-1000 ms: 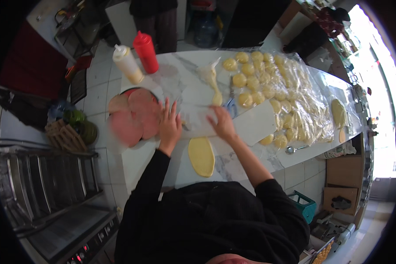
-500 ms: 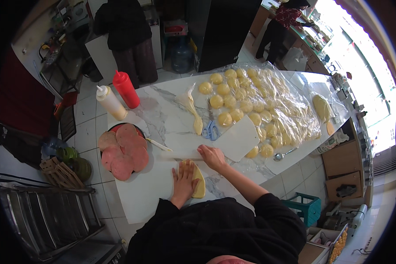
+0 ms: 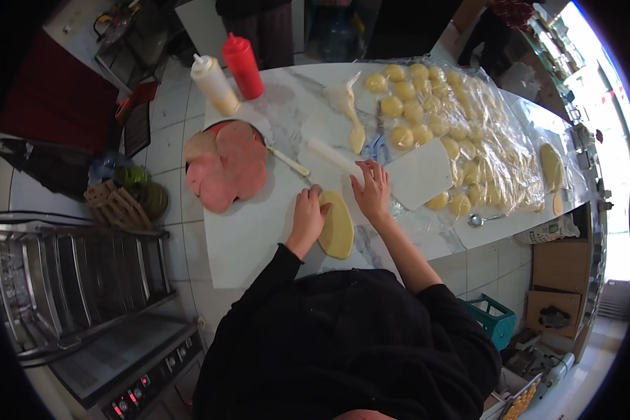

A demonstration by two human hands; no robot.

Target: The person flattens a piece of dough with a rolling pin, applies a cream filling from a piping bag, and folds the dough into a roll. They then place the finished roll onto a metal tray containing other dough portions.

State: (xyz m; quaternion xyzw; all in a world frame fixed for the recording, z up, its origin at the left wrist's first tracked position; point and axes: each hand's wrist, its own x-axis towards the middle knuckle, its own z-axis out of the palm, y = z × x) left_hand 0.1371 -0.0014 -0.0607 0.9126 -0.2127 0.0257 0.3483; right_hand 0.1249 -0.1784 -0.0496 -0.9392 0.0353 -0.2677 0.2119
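Left hand at upper left edge of flat dough, fingers bunched, cannot tell if gripping, right hand loosely spread, fingertips by right end of pin, dough on table, meat slices to its left

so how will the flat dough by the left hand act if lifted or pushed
Probably floppy: the dough is a thin oval, so it should sag if lifted by one end. It looks soft and unbaked, so gripping may dent or stretch it. Lying flat on the table, it seems more apt to wrinkle or slide than roll.
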